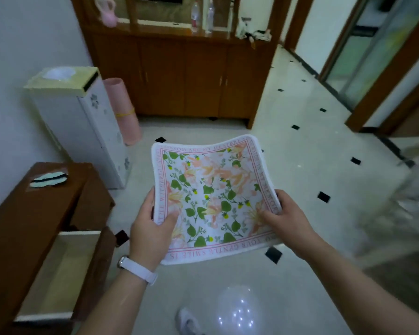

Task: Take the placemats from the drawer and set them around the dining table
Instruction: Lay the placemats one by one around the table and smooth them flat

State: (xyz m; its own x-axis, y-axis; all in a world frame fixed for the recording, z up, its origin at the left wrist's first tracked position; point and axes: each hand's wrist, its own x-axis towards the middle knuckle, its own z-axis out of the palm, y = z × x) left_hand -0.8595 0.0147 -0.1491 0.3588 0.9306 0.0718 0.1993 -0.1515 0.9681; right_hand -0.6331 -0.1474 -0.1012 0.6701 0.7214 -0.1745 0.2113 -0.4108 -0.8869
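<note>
The left hand (148, 232) and right hand (287, 217) are gripping the flowered placemat (213, 197) by its opposite side edges at centre frame, fingers (150, 201) curling round it, holding it level over the floor (300, 146), right of the open drawer (58, 274) at lower left.

Both hands hold a floral placemat (213, 197) flat above the tiled floor (300, 146): the left hand (150, 228) pinches its left edge, the right hand (286, 218) its right edge, thumbs on top. At the left, a wooden drawer (56, 276) stands pulled open below a brown cabinet top (34, 204).
</note>
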